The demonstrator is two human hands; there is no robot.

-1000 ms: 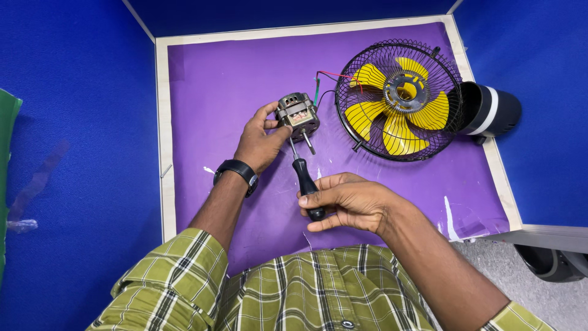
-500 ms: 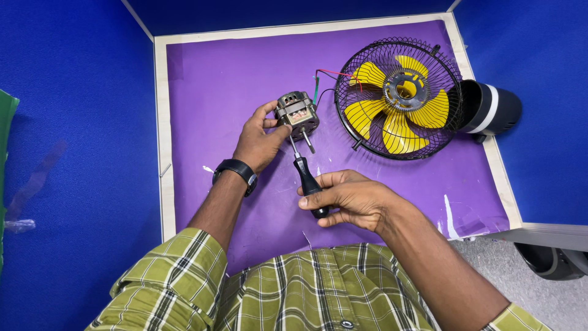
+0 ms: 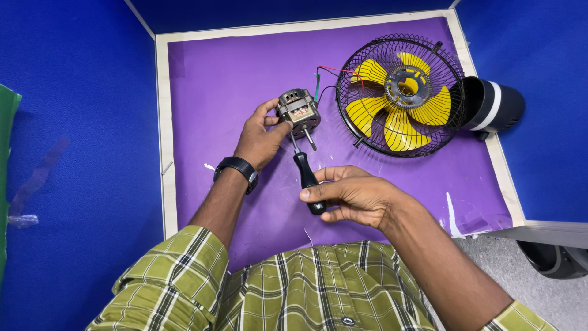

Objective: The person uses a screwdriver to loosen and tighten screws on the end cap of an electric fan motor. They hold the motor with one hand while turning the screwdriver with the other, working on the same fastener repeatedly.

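My left hand (image 3: pixel 260 138) grips a small grey fan motor (image 3: pixel 297 111) above the purple mat (image 3: pixel 220 79); its shaft sticks out toward me, and red and black wires run from it to the fan. A black watch sits on that wrist. My right hand (image 3: pixel 352 195) is closed around the black handle of a screwdriver (image 3: pixel 305 175), whose metal tip rests against the underside of the motor. To the right lies a black wire fan guard (image 3: pixel 401 95) with yellow blades (image 3: pixel 392 129) inside it.
A black cylindrical housing with a white band (image 3: pixel 493 105) lies at the mat's right edge beside the guard. Blue partition walls surround the table. A dark round object (image 3: pixel 554 260) sits on the grey floor at lower right.
My hands, the motor and the screwdriver have held nearly the same pose; only my right hand's fingers have shifted slightly on the handle.
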